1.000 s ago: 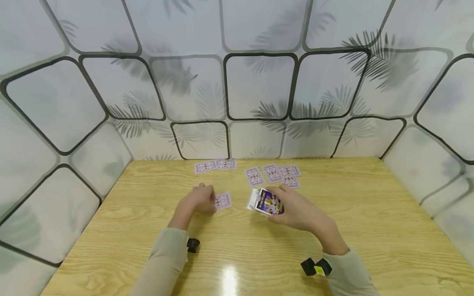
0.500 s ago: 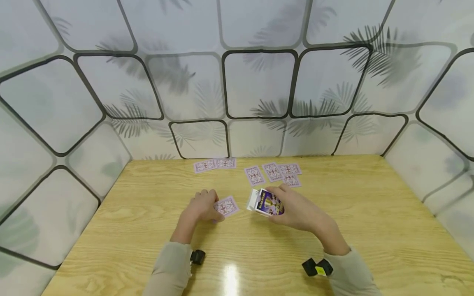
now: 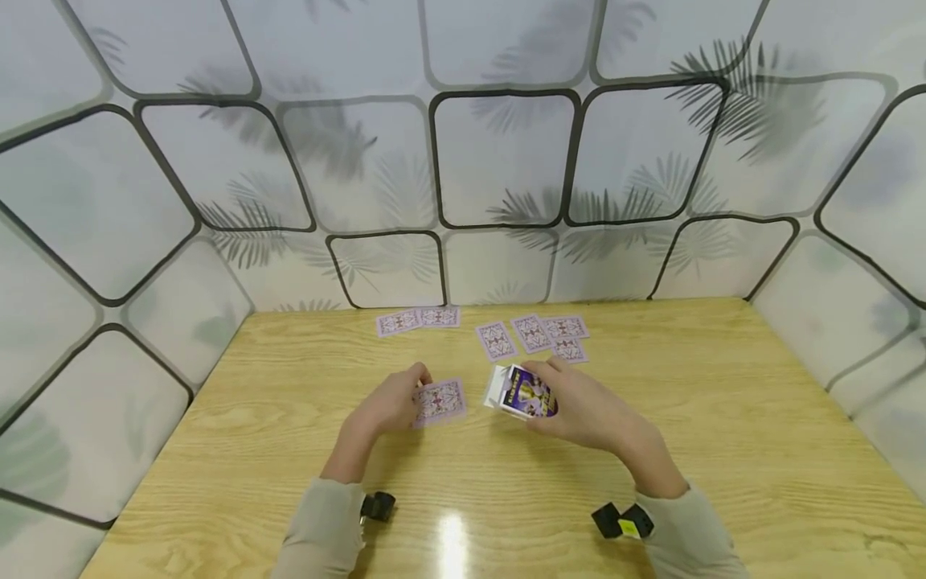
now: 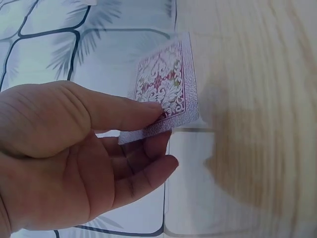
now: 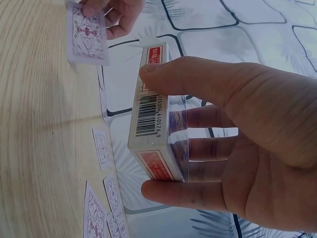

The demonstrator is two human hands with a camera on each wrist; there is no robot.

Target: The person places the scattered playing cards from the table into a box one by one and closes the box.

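My left hand (image 3: 389, 402) pinches a playing card (image 3: 440, 401) between thumb and fingers. In the left wrist view the card (image 4: 161, 87) shows its purple-bordered, red-patterned back, the thumb lying across its near end. To the right, my right hand (image 3: 582, 406) grips a playing card box (image 3: 530, 393) tilted above the table, its open white flap pointing left toward the card. Seen from the right wrist, the thumb presses the narrow barcode side of the box (image 5: 149, 111), with several fingers behind it. Whatever is inside the box is hidden.
Two face-down cards (image 3: 418, 320) lie at the back of the wooden table (image 3: 289, 450), near the patterned curtain (image 3: 499, 161). Several more face-down cards (image 3: 531, 334) lie behind the box, some overlapping. Curtain also borders the table on both sides.
The left hand has raised the card from near the table and turned it, bringing it slightly right, closer to the box. The right hand and box stay nearly still.
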